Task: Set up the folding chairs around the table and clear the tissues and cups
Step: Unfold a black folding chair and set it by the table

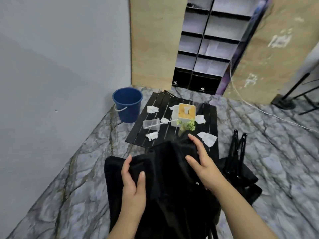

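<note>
A black fabric folding chair [165,183] fills the lower middle of the view, in front of a low black slatted table [155,107]. My left hand [133,180] grips a fold of the chair's fabric at its left. My right hand [203,163] holds the fabric at its upper right, fingers spread over it. On the table lie several crumpled white tissues [208,138], a clear plastic cup [151,124] on its side with a straw, a white tissue box [183,115] and a small green plant [189,125]. A second folded black chair [239,163] stands to the right.
A blue bucket [128,104] stands on the marbled floor left of the table, near the grey wall. Black-and-white shelving [205,49] and cardboard panels rise behind. A white cable [259,109] runs across the floor at right, beside a black stand base [283,102].
</note>
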`<action>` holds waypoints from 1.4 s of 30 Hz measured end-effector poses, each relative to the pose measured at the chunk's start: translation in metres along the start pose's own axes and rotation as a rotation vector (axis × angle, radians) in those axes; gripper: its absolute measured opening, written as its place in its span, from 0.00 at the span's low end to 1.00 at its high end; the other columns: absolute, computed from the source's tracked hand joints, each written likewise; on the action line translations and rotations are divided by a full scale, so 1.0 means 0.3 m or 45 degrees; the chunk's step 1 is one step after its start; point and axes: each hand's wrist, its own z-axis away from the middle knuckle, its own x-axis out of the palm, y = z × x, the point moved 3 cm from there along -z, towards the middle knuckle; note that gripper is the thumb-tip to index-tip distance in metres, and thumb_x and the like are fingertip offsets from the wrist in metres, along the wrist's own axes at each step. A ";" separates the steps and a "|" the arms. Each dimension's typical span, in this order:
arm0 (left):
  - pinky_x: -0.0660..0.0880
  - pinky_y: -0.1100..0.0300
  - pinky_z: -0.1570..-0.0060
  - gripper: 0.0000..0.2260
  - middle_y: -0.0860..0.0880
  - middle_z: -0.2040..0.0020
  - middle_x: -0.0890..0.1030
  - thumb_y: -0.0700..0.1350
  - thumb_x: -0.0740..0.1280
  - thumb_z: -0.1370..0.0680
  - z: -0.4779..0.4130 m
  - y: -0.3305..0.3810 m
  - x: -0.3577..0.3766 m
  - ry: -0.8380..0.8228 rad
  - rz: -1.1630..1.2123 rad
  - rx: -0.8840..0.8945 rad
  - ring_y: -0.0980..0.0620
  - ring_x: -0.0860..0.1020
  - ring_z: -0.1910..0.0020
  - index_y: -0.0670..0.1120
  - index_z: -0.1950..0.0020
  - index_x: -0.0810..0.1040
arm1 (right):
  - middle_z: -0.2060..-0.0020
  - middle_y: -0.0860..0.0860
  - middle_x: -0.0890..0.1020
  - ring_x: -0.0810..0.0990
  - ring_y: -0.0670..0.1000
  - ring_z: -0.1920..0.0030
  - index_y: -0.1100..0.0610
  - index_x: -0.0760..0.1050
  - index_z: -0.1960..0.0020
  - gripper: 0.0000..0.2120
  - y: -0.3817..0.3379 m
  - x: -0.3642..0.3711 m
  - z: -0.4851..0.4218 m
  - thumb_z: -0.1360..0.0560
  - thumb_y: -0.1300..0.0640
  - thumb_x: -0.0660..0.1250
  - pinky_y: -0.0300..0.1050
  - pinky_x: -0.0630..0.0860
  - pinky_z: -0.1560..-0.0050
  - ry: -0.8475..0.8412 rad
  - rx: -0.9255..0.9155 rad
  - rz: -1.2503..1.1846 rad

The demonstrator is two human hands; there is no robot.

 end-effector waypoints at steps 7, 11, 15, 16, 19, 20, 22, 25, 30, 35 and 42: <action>0.60 0.83 0.44 0.25 0.66 0.38 0.65 0.39 0.58 0.21 0.166 0.221 0.008 -0.270 -0.158 0.223 0.81 0.64 0.43 0.68 0.38 0.56 | 0.30 0.31 0.61 0.57 0.36 0.28 0.29 0.57 0.33 0.28 -0.069 -0.238 0.394 0.24 0.51 0.65 0.44 0.55 0.28 0.269 0.006 -0.225; 0.61 0.67 0.36 0.28 0.58 0.33 0.64 0.39 0.60 0.22 0.252 0.286 -0.086 -0.362 -0.268 0.255 0.74 0.66 0.41 0.72 0.39 0.55 | 0.45 0.38 0.80 0.76 0.44 0.39 0.39 0.71 0.44 0.17 -0.084 -0.295 0.602 0.27 0.57 0.70 0.53 0.70 0.35 0.293 0.051 -0.296; 0.59 0.59 0.32 0.30 0.57 0.31 0.62 0.39 0.62 0.23 0.282 0.300 -0.238 -0.329 -0.389 0.216 0.59 0.63 0.33 0.68 0.33 0.55 | 0.49 0.45 0.82 0.79 0.50 0.43 0.41 0.71 0.50 0.19 -0.090 -0.296 0.752 0.28 0.66 0.69 0.57 0.73 0.39 0.361 0.152 -0.243; 0.61 0.56 0.32 0.29 0.55 0.31 0.65 0.39 0.63 0.23 0.276 0.294 -0.287 -0.272 -0.400 0.189 0.55 0.65 0.34 0.64 0.31 0.57 | 0.49 0.50 0.81 0.79 0.54 0.44 0.42 0.71 0.51 0.19 -0.088 -0.286 0.783 0.28 0.66 0.69 0.60 0.74 0.39 0.393 0.185 -0.249; 0.70 0.51 0.38 0.22 0.47 0.39 0.73 0.37 0.65 0.24 0.261 0.263 -0.437 -0.104 -0.393 0.050 0.47 0.72 0.41 0.52 0.34 0.64 | 0.52 0.54 0.80 0.80 0.58 0.47 0.43 0.70 0.54 0.18 -0.050 -0.230 0.852 0.28 0.66 0.69 0.63 0.76 0.43 0.521 0.309 -0.213; 0.72 0.52 0.44 0.19 0.45 0.43 0.75 0.37 0.66 0.25 0.258 0.238 -0.486 -0.085 -0.427 -0.005 0.45 0.74 0.44 0.50 0.37 0.67 | 0.53 0.53 0.80 0.79 0.58 0.48 0.44 0.69 0.55 0.17 -0.032 -0.197 0.871 0.28 0.66 0.69 0.63 0.76 0.44 0.531 0.349 -0.206; 0.75 0.56 0.55 0.13 0.43 0.50 0.77 0.37 0.68 0.26 0.259 0.176 -0.576 -0.107 -0.522 -0.102 0.41 0.77 0.49 0.49 0.46 0.69 | 0.56 0.54 0.80 0.79 0.59 0.49 0.49 0.68 0.55 0.15 0.011 -0.117 0.903 0.29 0.67 0.69 0.61 0.75 0.47 0.525 0.439 -0.175; 0.75 0.49 0.59 0.12 0.42 0.60 0.78 0.37 0.70 0.28 0.273 0.089 -0.682 -0.161 -0.649 -0.202 0.39 0.78 0.56 0.50 0.58 0.68 | 0.59 0.57 0.79 0.79 0.60 0.53 0.56 0.65 0.57 0.14 0.066 0.012 0.947 0.29 0.66 0.70 0.56 0.74 0.56 0.513 0.568 -0.080; 0.70 0.51 0.61 0.15 0.47 0.64 0.77 0.36 0.70 0.28 0.307 0.034 -0.785 -0.325 -0.737 -0.269 0.46 0.76 0.62 0.53 0.63 0.68 | 0.66 0.54 0.75 0.74 0.53 0.63 0.58 0.63 0.63 0.15 0.084 0.112 1.018 0.29 0.70 0.68 0.44 0.65 0.65 0.522 0.700 -0.110; 0.67 0.52 0.61 0.08 0.47 0.64 0.77 0.37 0.70 0.28 0.293 0.044 -0.811 -0.519 -0.873 -0.284 0.48 0.75 0.62 0.45 0.59 0.71 | 0.64 0.58 0.72 0.70 0.54 0.61 0.61 0.65 0.59 0.11 0.068 0.126 1.042 0.29 0.72 0.66 0.48 0.62 0.64 0.518 0.739 -0.099; 0.69 0.59 0.62 0.07 0.48 0.63 0.79 0.35 0.69 0.28 0.290 0.093 -0.821 -0.659 -0.874 -0.206 0.49 0.76 0.61 0.46 0.61 0.75 | 0.59 0.54 0.78 0.75 0.54 0.56 0.59 0.73 0.56 0.08 0.033 0.105 1.058 0.28 0.69 0.68 0.41 0.69 0.59 0.436 0.723 0.012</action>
